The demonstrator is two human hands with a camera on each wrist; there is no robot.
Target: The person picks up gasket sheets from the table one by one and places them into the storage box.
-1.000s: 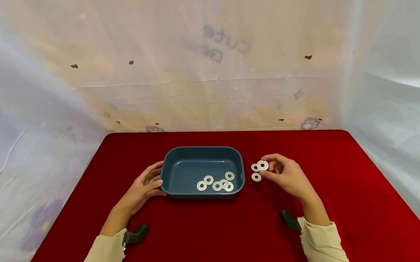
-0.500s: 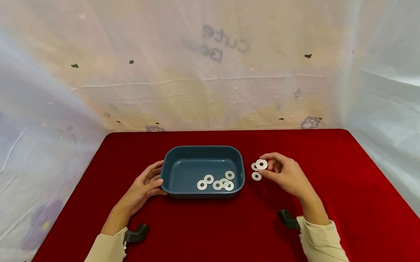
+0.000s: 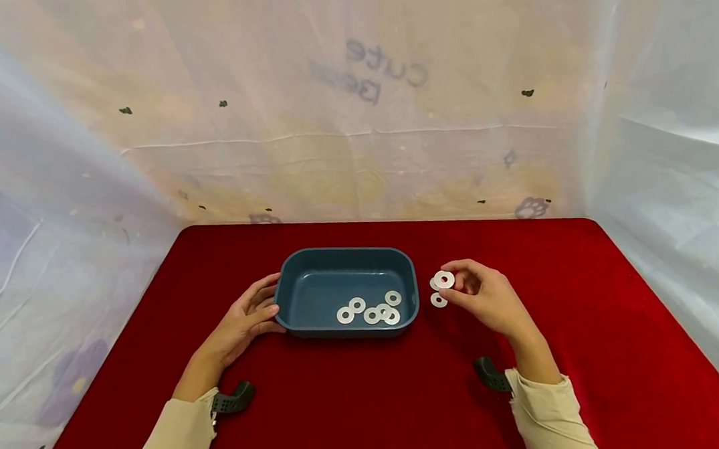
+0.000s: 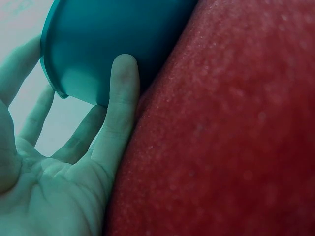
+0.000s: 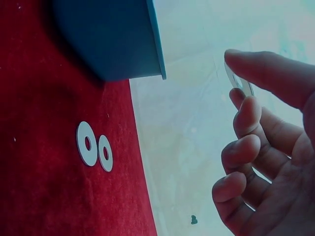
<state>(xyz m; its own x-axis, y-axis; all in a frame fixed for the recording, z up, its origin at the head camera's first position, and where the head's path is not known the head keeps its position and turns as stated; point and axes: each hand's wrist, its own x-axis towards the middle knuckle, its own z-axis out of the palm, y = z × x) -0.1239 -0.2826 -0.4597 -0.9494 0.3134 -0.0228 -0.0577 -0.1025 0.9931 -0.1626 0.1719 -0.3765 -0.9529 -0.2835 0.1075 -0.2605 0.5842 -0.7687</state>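
In the head view, a blue-grey rectangular tub [image 3: 317,296] stands on the red cloth. Several flat silver washers [image 3: 357,305] lie on its floor, mostly toward the near right, some overlapping. My left hand [image 3: 243,320] rests against the tub's left end, fingers spread along the outer wall [image 4: 83,64] and thumb near the rim. To the right of the tub, my right hand [image 3: 483,297] pinches a washer [image 3: 444,280] between thumb and fingertips, raised above the cloth. Below it lie two more washers, one in full view [image 3: 438,300], the other partly hidden behind the held one.
Red cloth [image 3: 340,398] covers the table, whose back edge meets a pale printed curtain [image 3: 313,175]. More white sheeting [image 3: 667,218] hangs at both sides. A dark curved wrist mount [image 3: 491,374] sticks out from each cuff.
My right hand has drifted slightly left toward the tub with the pinched washer, which now covers more of the washer behind it. The left hand and tub stay in place.
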